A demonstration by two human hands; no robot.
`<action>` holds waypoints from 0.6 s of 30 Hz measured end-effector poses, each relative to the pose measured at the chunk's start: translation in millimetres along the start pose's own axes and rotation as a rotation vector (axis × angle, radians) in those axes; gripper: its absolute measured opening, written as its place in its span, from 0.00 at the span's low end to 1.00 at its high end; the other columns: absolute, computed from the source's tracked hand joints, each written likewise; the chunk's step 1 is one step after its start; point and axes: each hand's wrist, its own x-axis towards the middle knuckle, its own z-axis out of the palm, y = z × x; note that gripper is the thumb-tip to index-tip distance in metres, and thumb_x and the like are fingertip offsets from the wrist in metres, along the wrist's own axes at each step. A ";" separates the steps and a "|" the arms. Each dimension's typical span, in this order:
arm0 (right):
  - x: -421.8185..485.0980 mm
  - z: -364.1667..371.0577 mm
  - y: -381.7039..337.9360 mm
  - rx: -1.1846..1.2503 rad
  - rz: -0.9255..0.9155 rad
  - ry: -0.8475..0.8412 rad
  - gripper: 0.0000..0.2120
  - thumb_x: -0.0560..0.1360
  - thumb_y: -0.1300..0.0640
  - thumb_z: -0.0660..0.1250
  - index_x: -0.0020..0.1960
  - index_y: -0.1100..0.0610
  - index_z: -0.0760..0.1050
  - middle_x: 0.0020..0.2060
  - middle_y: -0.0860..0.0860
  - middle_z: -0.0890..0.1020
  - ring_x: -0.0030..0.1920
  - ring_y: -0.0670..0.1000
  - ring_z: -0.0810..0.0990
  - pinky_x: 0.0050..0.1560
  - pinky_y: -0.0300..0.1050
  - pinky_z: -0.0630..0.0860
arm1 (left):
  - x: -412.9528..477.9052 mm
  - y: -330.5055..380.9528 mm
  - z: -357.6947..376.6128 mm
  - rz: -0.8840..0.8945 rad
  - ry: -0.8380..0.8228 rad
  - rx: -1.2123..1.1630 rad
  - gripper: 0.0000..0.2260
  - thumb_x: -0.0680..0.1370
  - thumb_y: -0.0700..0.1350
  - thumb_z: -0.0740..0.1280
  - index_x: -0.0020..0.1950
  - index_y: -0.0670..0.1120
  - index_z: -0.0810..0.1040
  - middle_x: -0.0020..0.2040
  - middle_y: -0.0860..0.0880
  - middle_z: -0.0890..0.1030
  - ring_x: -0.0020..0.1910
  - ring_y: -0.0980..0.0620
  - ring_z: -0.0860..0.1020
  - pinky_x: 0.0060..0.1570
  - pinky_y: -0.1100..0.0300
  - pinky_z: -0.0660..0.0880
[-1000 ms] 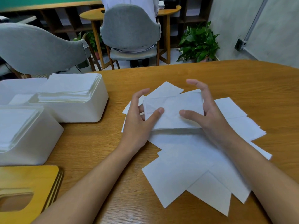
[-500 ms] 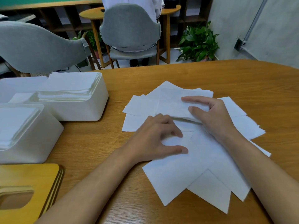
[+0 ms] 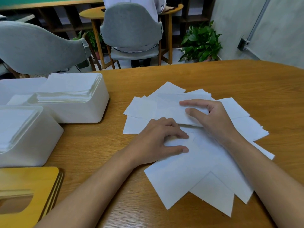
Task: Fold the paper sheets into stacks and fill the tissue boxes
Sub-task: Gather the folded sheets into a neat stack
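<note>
A wooden table (image 3: 230, 79) with a curved far edge fills the lower half of the frame. Right of centre, loose white paper sheets (image 3: 205, 170) lie fanned and overlapping on its top. At the left, a white tissue box (image 3: 85, 111) stands open, its stack of folded sheets (image 3: 69, 86) rising above the rim. Just in front, toward the left edge, a second white box (image 3: 32, 142) also holds sheets. Behind them is what may be a third white box (image 3: 16, 86), only partly seen. In the lower left corner lie stacked yellow wooden lids (image 3: 32, 180), the top one with a slot.
</note>
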 end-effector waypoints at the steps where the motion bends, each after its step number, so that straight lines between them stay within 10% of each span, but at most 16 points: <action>1: -0.3 0.2 0.2 -0.004 0.000 -0.008 0.11 0.79 0.60 0.71 0.56 0.47 0.87 0.56 0.39 0.86 0.61 0.34 0.79 0.59 0.23 0.70 | -0.2 0.4 1.1 0.007 -0.002 0.010 0.15 0.77 0.59 0.75 0.62 0.58 0.84 0.54 0.60 0.78 0.57 0.58 0.75 0.60 0.56 0.68; 9: -0.9 -0.1 -2.7 0.008 -0.005 -0.048 0.08 0.81 0.57 0.70 0.55 0.50 0.87 0.54 0.40 0.87 0.62 0.36 0.80 0.62 0.28 0.70 | -1.5 4.8 -2.6 -0.040 0.082 -0.343 0.02 0.79 0.45 0.77 0.50 0.48 0.86 0.46 0.53 0.84 0.46 0.55 0.81 0.48 0.62 0.73; 18: -10.3 6.7 -12.0 0.108 0.058 -0.150 0.05 0.74 0.50 0.76 0.49 0.48 0.87 0.47 0.40 0.88 0.49 0.39 0.86 0.46 0.29 0.76 | 3.5 -0.2 -19.4 -0.210 0.562 -0.517 0.09 0.75 0.42 0.79 0.54 0.50 0.88 0.43 0.50 0.87 0.37 0.56 0.80 0.40 0.66 0.74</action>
